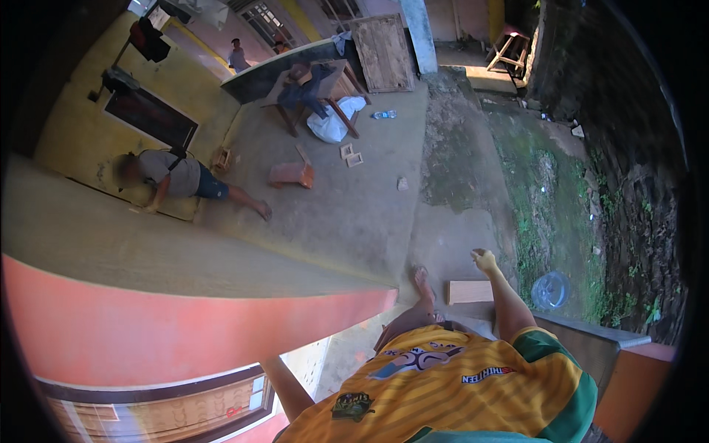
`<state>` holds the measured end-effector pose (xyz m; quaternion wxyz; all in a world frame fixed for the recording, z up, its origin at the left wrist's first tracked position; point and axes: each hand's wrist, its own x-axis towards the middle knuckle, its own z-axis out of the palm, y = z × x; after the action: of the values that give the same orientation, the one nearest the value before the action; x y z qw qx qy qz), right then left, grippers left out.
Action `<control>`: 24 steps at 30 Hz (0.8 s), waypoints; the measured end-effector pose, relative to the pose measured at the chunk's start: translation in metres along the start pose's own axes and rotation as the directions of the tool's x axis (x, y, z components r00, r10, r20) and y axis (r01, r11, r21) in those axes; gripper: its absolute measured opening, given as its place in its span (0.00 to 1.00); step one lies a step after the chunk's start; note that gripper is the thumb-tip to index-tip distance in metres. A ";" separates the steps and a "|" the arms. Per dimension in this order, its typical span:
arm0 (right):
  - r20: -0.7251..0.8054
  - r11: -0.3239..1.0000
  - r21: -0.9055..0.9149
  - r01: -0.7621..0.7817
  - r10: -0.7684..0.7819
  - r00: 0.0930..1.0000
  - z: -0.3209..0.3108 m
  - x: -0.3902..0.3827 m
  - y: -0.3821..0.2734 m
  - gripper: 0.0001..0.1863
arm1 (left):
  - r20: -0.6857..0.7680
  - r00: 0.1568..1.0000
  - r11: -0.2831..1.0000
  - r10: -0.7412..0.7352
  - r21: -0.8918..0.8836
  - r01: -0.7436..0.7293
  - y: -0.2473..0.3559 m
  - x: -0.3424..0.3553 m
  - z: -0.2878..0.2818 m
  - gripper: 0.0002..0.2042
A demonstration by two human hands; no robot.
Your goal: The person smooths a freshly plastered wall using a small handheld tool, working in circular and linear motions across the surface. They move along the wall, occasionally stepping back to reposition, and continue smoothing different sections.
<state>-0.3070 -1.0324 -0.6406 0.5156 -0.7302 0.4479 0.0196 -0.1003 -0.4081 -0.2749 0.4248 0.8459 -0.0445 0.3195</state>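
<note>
My right hand (pixel 484 259) is out in front of me at the end of a stretched arm, above the concrete path. Its fingers are curled in, and whether anything small lies between them is too small to make out. Nearest to it is a pale tan rectangular block (pixel 470 292) on the ground beside my foot. Only my left forearm (pixel 289 387) shows, at the lower edge by the pink wall; the hand itself is hidden.
A pink wall (pixel 207 332) runs along my left. A clear water jug (pixel 551 290) lies right on mossy ground. Ahead are a reddish bench (pixel 292 174), a wooden table (pixel 332 81), a white sack (pixel 334 124) and a bottle (pixel 384 115). A person (pixel 173 176) bends by the yellow wall.
</note>
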 end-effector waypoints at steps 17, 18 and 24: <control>0.045 0.888 -0.456 0.061 -0.046 0.998 -0.006 0.307 -0.011 0.10 | -0.281 0.808 0.662 -0.518 0.467 0.587 -0.093 -0.169 0.052 0.22; 0.056 0.876 -0.476 0.083 -0.063 0.996 0.004 0.324 -0.028 0.10 | -0.317 0.778 0.610 -0.543 0.487 0.625 -0.087 -0.177 0.041 0.21; 0.384 0.926 -0.321 0.199 -0.064 0.921 0.051 0.458 -0.116 0.13 | -0.407 0.576 0.340 -0.709 0.519 0.784 -0.065 -0.257 0.112 0.21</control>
<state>0.0674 -1.2761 -0.8039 0.4504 -0.8231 0.2819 0.2005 -0.2247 -0.5009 -0.5173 0.2012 0.8417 0.4844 0.1281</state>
